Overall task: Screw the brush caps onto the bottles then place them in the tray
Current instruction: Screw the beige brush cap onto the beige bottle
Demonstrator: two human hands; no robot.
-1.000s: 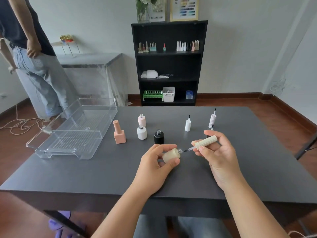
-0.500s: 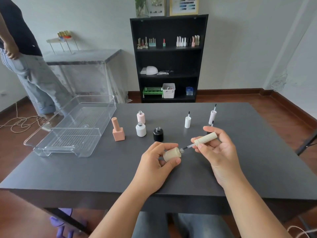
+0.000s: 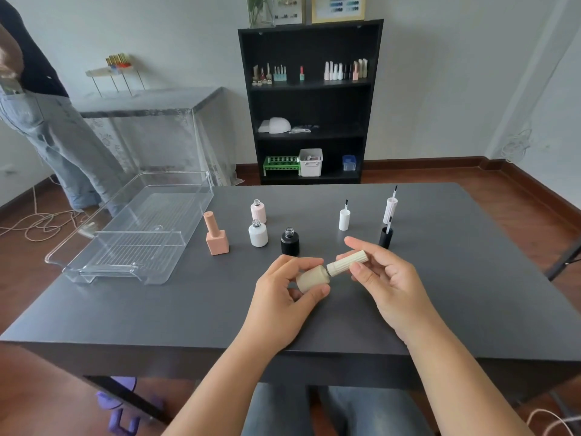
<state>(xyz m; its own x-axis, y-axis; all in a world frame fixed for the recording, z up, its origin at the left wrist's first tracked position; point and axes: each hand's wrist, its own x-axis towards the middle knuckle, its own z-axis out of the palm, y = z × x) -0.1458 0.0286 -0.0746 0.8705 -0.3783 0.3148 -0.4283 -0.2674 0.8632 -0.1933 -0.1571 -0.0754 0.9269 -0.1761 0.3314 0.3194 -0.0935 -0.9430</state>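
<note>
Left hand: I see the left hand (image 3: 283, 297) over the middle of the dark grey tabletop (image 3: 471, 294), toward the near edge. Its fingers (image 3: 284, 262) and thumb curl round the round cream bottle (image 3: 312, 279) and hold it tipped on its side.

Right hand: the right hand (image 3: 385, 284) pinches the ribbed cream brush cap (image 3: 347, 262) between thumb and fingers. The cap sits right on the bottle's neck, and the brush is hidden.

Tray: the clear plastic tray (image 3: 135, 234) sits at the far left corner of the tabletop, hanging a bit over the left edge. I see no bottles in it.

Done bottle: a square peach bottle with its tall cap on (image 3: 216, 235) stands just right of the tray.

Open bottles: a pink bottle (image 3: 258, 211), a white bottle (image 3: 258, 234) and a black bottle (image 3: 290, 242) stand near the middle, with no caps.

Loose caps: a white brush cap (image 3: 344, 217), a pale pink ribbed brush cap (image 3: 390, 209) and a black brush cap (image 3: 385, 236) stand toward the far right, brushes up.

Room: a black shelf (image 3: 311, 99) stands by the wall, and a person in jeans (image 3: 56, 130) is at the left.
</note>
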